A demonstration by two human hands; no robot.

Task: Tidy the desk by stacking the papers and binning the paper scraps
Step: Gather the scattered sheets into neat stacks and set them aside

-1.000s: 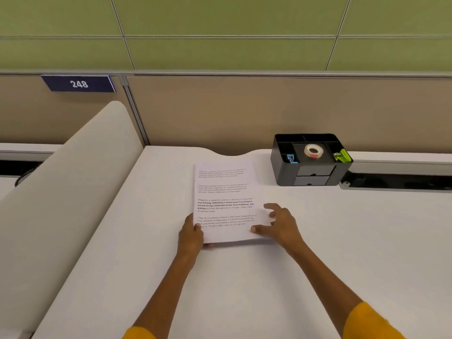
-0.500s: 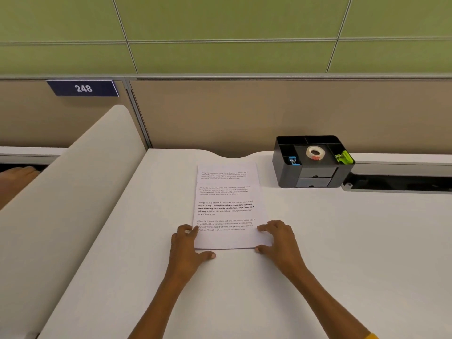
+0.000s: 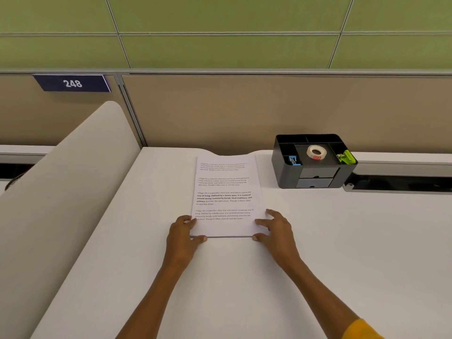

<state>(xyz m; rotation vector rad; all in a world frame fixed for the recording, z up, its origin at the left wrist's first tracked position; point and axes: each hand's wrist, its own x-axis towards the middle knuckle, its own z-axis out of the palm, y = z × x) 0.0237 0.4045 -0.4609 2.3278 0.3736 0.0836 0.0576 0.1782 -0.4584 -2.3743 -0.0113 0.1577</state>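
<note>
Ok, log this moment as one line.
stage: squaring paper stack | left hand: at near-left corner | right hand: at near-right corner | scraps: none visible

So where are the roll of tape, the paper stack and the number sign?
roll of tape (image 3: 316, 152), head view, on its top face.
paper stack (image 3: 226, 192), head view, mid-page.
number sign (image 3: 72, 83), head view, on the digits.

Black organizer (image 3: 315, 177) holds tape roll (image 3: 316, 152), perhaps clips.

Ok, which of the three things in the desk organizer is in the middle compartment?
The tape roll; the blue item sits left of it, the green clip right.
</note>
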